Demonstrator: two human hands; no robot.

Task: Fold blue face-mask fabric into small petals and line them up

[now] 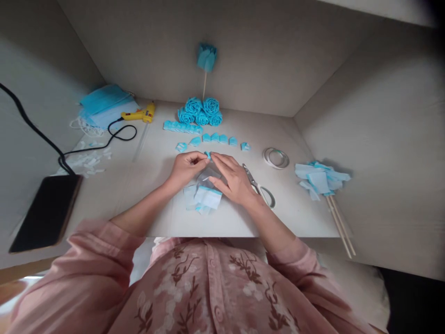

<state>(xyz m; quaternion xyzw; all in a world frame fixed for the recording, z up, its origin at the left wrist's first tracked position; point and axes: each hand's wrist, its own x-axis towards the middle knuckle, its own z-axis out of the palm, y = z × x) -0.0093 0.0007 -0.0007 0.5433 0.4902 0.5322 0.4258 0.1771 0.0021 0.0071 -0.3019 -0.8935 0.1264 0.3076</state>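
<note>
My left hand (188,168) is closed in a pinch on a small blue fabric piece (207,155). The fingers of my right hand (234,178) are stretched out, their tips against the same piece, with the thumb held apart lower down. Beneath my hands lies a loose pile of white and blue fabric scraps (207,198). Just beyond the fingertips, small folded blue petals (215,138) form a curved row. Scissors (257,185) with pale handles lie partly behind my right hand.
Behind the petals are a pleated blue strip (182,127), rolled blue flowers (201,111) and one stemmed flower (207,58). Left stand masks (104,102), a yellow glue gun (141,113), white clippings (85,160) and a phone (45,213). Right are tape rolls (276,158) and fabric-topped sticks (339,222).
</note>
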